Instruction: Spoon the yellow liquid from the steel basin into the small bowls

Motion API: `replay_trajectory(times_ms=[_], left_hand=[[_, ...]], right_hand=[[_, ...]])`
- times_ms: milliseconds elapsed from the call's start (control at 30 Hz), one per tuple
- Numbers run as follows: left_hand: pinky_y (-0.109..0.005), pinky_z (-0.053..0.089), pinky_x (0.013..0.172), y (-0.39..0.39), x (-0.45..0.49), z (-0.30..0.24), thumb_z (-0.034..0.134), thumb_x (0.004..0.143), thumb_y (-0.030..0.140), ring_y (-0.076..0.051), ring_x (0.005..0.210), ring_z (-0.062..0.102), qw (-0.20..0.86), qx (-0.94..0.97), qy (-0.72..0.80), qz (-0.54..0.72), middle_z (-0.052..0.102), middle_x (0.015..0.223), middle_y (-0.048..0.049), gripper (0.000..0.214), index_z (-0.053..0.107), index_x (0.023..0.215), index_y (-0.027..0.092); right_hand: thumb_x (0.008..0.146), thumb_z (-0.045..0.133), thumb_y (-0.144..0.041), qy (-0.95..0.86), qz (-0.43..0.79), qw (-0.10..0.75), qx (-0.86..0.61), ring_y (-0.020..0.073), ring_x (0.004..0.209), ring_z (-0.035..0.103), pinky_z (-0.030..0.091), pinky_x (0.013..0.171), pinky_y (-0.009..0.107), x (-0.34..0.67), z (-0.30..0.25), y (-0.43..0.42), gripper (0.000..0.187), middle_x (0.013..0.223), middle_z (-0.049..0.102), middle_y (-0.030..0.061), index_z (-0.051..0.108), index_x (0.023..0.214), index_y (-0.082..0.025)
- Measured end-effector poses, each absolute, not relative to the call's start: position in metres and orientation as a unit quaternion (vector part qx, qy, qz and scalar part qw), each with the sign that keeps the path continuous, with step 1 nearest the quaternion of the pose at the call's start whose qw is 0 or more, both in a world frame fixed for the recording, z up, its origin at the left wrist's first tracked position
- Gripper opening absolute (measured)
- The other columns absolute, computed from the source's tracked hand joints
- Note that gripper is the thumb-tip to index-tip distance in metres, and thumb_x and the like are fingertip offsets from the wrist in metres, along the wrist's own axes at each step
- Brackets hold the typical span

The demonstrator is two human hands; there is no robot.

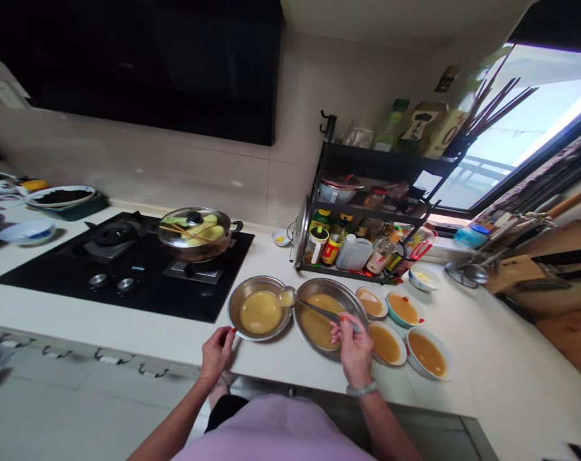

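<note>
My right hand (352,339) is closed around the handle of a metal ladle (319,310). The ladle's scoop, with yellowish liquid in it, hangs at the neighbouring rims of two steel bowls. On the left is the smaller steel bowl (230,314), and on the right the larger steel bowl (364,314); both contain cloudy yellow liquid. My left hand (216,351) pinches the near left rim of the smaller bowl with thumb and fingers. Right of the larger bowl stand several small bowls of orange-brown liquid, among them a white bowl (446,353) and a green-rimmed bowl (391,314).
A lidded pan (194,246) sits on the black gas hob (141,289) at left. Behind the bowls rises a black rack (384,159) of bottles and jars. A knife block (518,274) and a small dish (275,238) are on the white counter (482,358).
</note>
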State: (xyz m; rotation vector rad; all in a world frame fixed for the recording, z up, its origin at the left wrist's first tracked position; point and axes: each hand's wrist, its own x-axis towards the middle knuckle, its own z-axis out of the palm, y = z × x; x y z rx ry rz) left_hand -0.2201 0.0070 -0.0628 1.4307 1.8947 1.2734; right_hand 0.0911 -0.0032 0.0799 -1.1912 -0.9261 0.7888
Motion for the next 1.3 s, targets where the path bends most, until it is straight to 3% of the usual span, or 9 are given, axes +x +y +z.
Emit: replay_trajectory(times_ms=[233, 400, 533, 667, 833, 1300], left_hand=[[-0.029, 0.052, 0.067, 0.006, -0.22, -0.061, 0.05, 0.08, 0.049, -0.019, 0.066, 0.068, 0.219, 0.521, 0.69, 0.451, 0.073, 0.072, -0.0035, 0.032, 0.065, 0.084, 0.02], [-0.028, 0.051, 0.066, 0.007, -0.22, -0.063, 0.051, 0.08, 0.049, -0.019, 0.065, 0.067, 0.217, 0.52, 0.689, 0.455, 0.073, 0.072, -0.0038, 0.032, 0.065, 0.083, 0.02], [-0.028, 0.051, 0.065, 0.007, -0.22, -0.065, 0.051, 0.079, 0.048, -0.019, 0.064, 0.067, 0.223, 0.519, 0.688, 0.456, 0.073, 0.071, -0.0033, 0.032, 0.065, 0.083, 0.02], [-0.028, 0.05, 0.065, 0.007, -0.22, -0.064, 0.052, 0.079, 0.048, -0.018, 0.063, 0.067, 0.224, 0.516, 0.689, 0.458, 0.072, 0.07, -0.0026, 0.031, 0.065, 0.083, 0.02], [-0.027, 0.05, 0.063, 0.007, -0.221, -0.063, 0.052, 0.08, 0.047, -0.018, 0.062, 0.066, 0.22, 0.523, 0.683, 0.46, 0.071, 0.068, -0.0018, 0.03, 0.065, 0.083, 0.02], [-0.027, 0.05, 0.062, 0.007, -0.22, -0.061, 0.051, 0.079, 0.048, -0.018, 0.061, 0.066, 0.216, 0.522, 0.681, 0.465, 0.071, 0.067, -0.0017, 0.03, 0.064, 0.082, 0.02]], right_hand=[[0.087, 0.055, -0.033, -0.596, 0.264, 0.591, -0.475, 0.0134, 0.056, 0.06, 0.054, 0.054, 0.029, 0.097, 0.071, -0.015, 0.021, 0.081, 0.066, 0.005, 0.069, 0.097, -0.021], [0.087, 0.054, -0.037, -0.56, 0.196, 0.575, -0.563, 0.0131, 0.051, 0.057, 0.051, 0.054, 0.027, 0.131, 0.053, -0.017, 0.026, 0.068, 0.063, 0.0017, 0.068, 0.099, -0.019], [0.081, 0.058, -0.049, -0.496, 0.242, 0.569, -0.61, 0.0137, 0.047, 0.056, 0.05, 0.05, 0.027, 0.143, 0.036, -0.024, 0.037, 0.064, 0.063, 0.0019, 0.067, 0.094, -0.016], [0.074, 0.061, -0.055, -0.372, 0.309, 0.617, -0.621, 0.0143, 0.041, 0.054, 0.047, 0.042, 0.027, 0.141, 0.031, -0.025, 0.043, 0.055, 0.062, -0.0001, 0.061, 0.092, -0.016], [0.067, 0.068, -0.05, -0.255, 0.342, 0.664, -0.614, 0.016, 0.041, 0.054, 0.042, 0.036, 0.025, 0.141, 0.039, -0.018, 0.04, 0.052, 0.063, 0.0004, 0.056, 0.086, -0.017], [0.064, 0.069, -0.043, -0.25, 0.337, 0.676, -0.605, 0.015, 0.039, 0.052, 0.04, 0.035, 0.025, 0.15, 0.05, -0.012, 0.034, 0.053, 0.063, 0.0012, 0.059, 0.084, -0.017]])
